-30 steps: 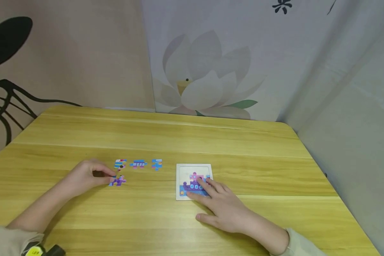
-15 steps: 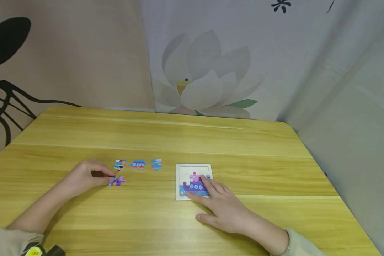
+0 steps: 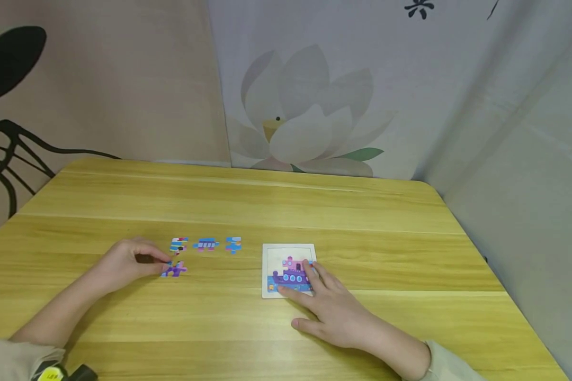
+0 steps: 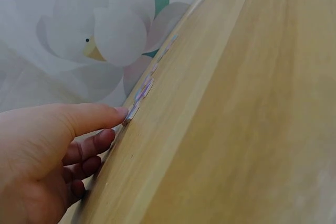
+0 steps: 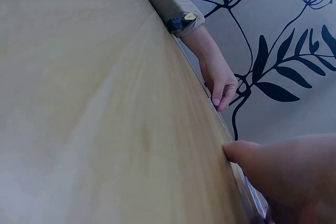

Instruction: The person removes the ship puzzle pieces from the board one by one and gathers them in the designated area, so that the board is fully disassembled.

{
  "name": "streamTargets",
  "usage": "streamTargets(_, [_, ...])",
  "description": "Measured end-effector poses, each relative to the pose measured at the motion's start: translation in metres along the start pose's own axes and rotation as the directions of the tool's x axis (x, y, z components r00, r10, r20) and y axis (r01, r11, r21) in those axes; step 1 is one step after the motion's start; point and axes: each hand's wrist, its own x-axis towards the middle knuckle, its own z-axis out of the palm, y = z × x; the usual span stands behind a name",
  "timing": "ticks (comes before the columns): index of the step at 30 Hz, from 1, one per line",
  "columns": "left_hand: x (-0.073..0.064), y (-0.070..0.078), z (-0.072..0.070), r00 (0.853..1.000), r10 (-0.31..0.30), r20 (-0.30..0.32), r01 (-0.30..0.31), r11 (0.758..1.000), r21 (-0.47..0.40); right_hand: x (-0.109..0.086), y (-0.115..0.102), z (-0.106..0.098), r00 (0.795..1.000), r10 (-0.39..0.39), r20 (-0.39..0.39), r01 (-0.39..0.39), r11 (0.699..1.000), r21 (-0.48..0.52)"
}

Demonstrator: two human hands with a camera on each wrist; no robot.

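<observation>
At the left of the table, my left hand [image 3: 126, 266] pinches the left end of a purple jigsaw piece [image 3: 177, 269] between thumb and index finger. That piece lies low over the wood, its far end uncovered. My right hand [image 3: 336, 307] spreads its fingers over a white-framed puzzle tray [image 3: 265, 272], with index and middle fingertips on the picture. Inside the tray is a partly assembled purple and pink ship puzzle [image 3: 286, 277], its right side hidden by the fingers. In the right wrist view, the right thumb [image 5: 241, 153] rests by the table surface.
Behind the pinched piece, three loose jigsaw pieces form a row: a striped one [image 3: 178, 244], a blue and purple one [image 3: 206, 244] and a blue one [image 3: 233, 244]. The wooden table [image 3: 219, 328] reaches back to a curtain [image 3: 314, 95] with a printed flower.
The right middle and ring fingers have shifted slightly to the right across the tray, uncovering more of the pink part of the ship. My left hand stays in place at the purple piece.
</observation>
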Motion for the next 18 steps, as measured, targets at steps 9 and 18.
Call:
streamTargets(9, [0.002,0.008,0.0,0.999,-0.053,0.013,0.054,0.991,-0.119,0.0,0.0,0.001,1.0,0.001,-0.001,-0.001,1.0,-0.009])
streamTargets(18, [0.01,0.027,0.015,1.0,-0.005,-0.011,0.002,0.975,-0.223,0.0,0.0,0.0,1.0,-0.007,-0.003,0.007,1.0,-0.019])
